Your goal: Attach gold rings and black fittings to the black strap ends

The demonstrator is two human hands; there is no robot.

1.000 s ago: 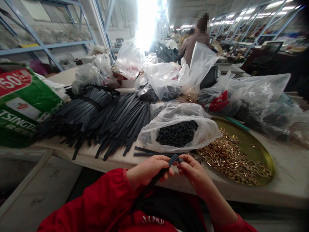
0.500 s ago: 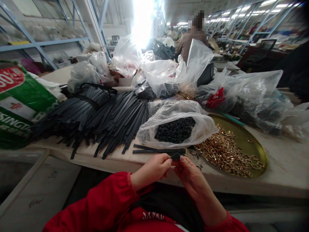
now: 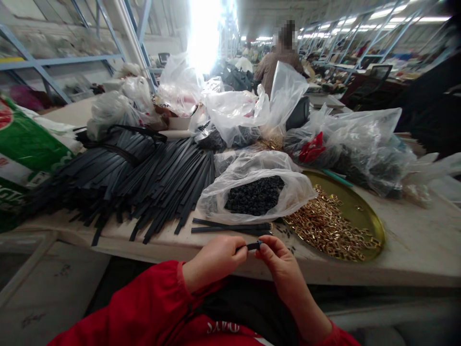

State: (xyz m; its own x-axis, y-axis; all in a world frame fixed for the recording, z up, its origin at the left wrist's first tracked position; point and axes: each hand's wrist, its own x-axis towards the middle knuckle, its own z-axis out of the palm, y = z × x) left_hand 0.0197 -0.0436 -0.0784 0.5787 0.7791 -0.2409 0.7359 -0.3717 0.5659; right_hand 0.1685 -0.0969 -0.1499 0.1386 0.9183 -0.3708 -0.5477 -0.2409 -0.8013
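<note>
Between my two hands, in front of the table's edge, is a black strap [image 3: 252,246]. My left hand [image 3: 219,257] is closed around it, and a short length sticks out to the right. The fingertips of my right hand [image 3: 277,257] pinch its end, where a small dark piece, perhaps a loop, shows only in part. Just beyond my hands two black straps with buckle ends [image 3: 230,227] lie side by side on the table. Behind them an open plastic bag [image 3: 211,204] holds many small black loops [image 3: 255,194]. Gold buckles [image 3: 329,226] are heaped on a round golden tray [image 3: 378,228] to the right.
A large pile of black straps [image 3: 158,182] covers the table's left side, beside a green printed bag [image 3: 32,144]. Clear plastic bags [image 3: 363,139] crowd the back. A teal stick [image 3: 336,177] lies by the tray. A person [image 3: 279,62] is farther off, back turned.
The strap between my hands has turned from a folded, broad side to a thin edge-on length. My fingers have shifted along it, and the whole view has moved slightly.
</note>
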